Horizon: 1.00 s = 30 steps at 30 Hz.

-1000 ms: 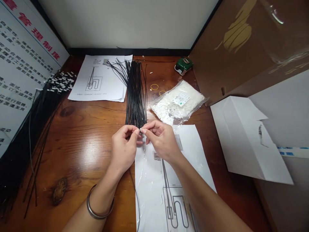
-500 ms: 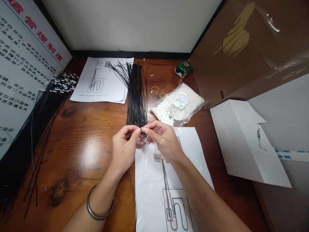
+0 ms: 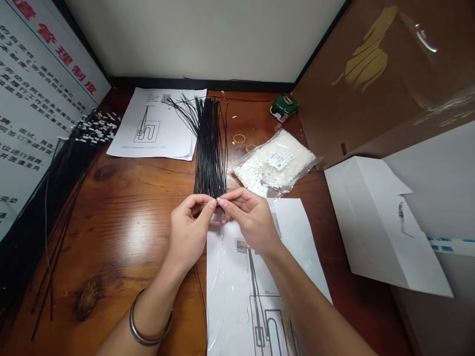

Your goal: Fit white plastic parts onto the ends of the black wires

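Black wire (image 3: pixel 201 283) shifted to the edge of the drawing (image 3: pixel 228 296), left hand (image 3: pixel 191 230) pinching it, right hand (image 3: pixel 254 217) pinching a tiny white piece (image 3: pixel 218 200)

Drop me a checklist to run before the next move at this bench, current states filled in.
1. Left hand, thumb and forefinger brought together: ok.
2. Right hand pinching the small white piece: ok.
3. White piece seated on a wire: cannot tell, fingertips hide it.
4. Black wire bundle lying just beyond the hands: ok.
5. Drawing sheet fully readable: not ok, right forearm covers part.
6. Bag of white pieces within reach: looks ok.
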Each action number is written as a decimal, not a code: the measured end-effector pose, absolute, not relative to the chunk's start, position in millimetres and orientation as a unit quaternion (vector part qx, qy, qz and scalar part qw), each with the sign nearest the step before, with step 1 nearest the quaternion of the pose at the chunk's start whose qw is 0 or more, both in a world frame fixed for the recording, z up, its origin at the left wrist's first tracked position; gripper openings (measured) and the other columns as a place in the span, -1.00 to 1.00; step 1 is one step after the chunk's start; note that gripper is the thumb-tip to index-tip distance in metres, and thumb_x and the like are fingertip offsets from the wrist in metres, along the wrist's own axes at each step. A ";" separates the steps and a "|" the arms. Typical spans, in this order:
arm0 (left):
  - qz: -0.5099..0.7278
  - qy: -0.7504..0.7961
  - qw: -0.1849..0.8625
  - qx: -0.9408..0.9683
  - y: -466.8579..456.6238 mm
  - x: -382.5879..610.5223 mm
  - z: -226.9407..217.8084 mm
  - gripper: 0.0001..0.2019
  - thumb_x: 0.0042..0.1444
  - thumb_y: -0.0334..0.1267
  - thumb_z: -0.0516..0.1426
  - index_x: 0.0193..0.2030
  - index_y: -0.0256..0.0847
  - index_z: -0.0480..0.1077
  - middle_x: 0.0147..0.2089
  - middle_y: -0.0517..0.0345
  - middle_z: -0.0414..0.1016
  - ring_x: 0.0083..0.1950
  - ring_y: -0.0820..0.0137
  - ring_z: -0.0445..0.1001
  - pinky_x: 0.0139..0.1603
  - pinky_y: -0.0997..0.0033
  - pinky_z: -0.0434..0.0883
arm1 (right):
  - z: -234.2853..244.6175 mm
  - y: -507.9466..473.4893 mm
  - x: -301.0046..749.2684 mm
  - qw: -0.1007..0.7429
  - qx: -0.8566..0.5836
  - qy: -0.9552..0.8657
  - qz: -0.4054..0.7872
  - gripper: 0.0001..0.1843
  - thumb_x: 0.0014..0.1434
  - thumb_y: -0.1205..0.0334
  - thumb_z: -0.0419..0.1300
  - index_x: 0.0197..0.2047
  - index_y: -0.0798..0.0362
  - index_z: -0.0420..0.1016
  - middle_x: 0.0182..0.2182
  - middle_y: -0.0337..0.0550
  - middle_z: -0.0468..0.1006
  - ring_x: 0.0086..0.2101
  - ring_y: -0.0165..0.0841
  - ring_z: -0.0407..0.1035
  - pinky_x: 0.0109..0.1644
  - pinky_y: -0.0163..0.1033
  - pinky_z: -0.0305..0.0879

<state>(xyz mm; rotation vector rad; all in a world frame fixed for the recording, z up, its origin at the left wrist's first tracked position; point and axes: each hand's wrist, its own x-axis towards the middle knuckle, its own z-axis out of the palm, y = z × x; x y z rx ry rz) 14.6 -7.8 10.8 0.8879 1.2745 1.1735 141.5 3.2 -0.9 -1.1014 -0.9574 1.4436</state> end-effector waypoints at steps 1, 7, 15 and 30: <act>0.497 0.542 0.563 0.377 -7.7 14.7 10.6 -0.80 0.02 -0.19 0.27 -0.37 -0.31 0.45 -0.41 0.13 0.50 -0.33 0.36 0.53 -0.42 0.40 0.60 | -1.4 3.1 141.2 0.519 -0.462 -0.399 0.598 -0.78 -0.02 0.14 0.38 -0.41 0.09 0.50 -0.53 -0.23 0.55 -0.56 -0.46 0.39 -0.49 -0.31 0.44; 0.491 0.555 0.554 0.379 -7.1 15.9 9.2 -0.80 0.03 -0.19 0.26 -0.37 -0.32 0.46 -0.40 0.13 0.51 -0.36 0.39 0.52 -0.42 0.42 0.59 | -4.8 -0.7 133.7 0.544 -0.497 -0.405 0.541 -0.87 0.00 0.21 0.35 -0.42 0.08 0.51 -0.52 -0.23 0.55 -0.59 -0.47 0.38 -0.52 -0.30 0.44; 0.493 0.555 0.555 0.375 -8.0 16.0 9.0 -0.80 0.03 -0.19 0.26 -0.36 -0.31 0.45 -0.41 0.14 0.50 -0.37 0.39 0.52 -0.44 0.43 0.59 | -5.6 -1.0 133.5 0.550 -0.502 -0.404 0.531 -0.89 -0.01 0.24 0.34 -0.43 0.08 0.52 -0.51 -0.21 0.55 -0.56 -0.45 0.40 -0.53 -0.32 0.42; 0.486 0.563 0.552 0.377 -8.9 16.0 10.9 -0.83 0.04 -0.22 0.24 -0.37 -0.31 0.45 -0.42 0.15 0.50 -0.37 0.40 0.52 -0.43 0.43 0.59 | -3.0 0.0 134.4 0.540 -0.507 -0.391 0.546 -0.90 -0.02 0.26 0.35 -0.43 0.09 0.53 -0.52 -0.23 0.56 -0.60 -0.48 0.38 -0.52 -0.32 0.42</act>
